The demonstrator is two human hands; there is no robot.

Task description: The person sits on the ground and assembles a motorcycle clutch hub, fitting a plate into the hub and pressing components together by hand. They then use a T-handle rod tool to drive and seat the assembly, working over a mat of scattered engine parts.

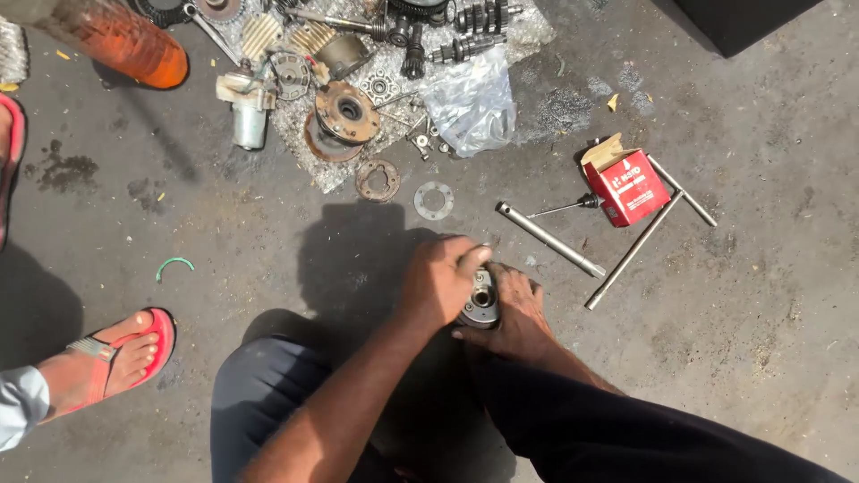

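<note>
**Two hands, one round metal part**

Both of our hands close on a round metal part (pixel 481 306) with a central bore, held low over the concrete floor (pixel 734 340) between our knees. Our left hand (pixel 438 282) wraps over its top and left side, the grip clenched on it; our right hand (pixel 517 315) cups it from below and the right, fingers pressed to its rim. Held from opposite sides like this, the part seems braced against turning.

Just to the right lie a steel shaft (pixel 549 239) and two thinner rods (pixel 632 250), near a red carton (pixel 630 186) with a screwdriver (pixel 564 208) beside it, all within reach. A flat ring gasket (pixel 434 199) lies ahead of us. Farther off, gears and housings (pixel 344 112) sit on a plastic sheet (pixel 470 103), apparently to keep them together. Another person's sandalled foot (pixel 121 353) stands to the left.
</note>
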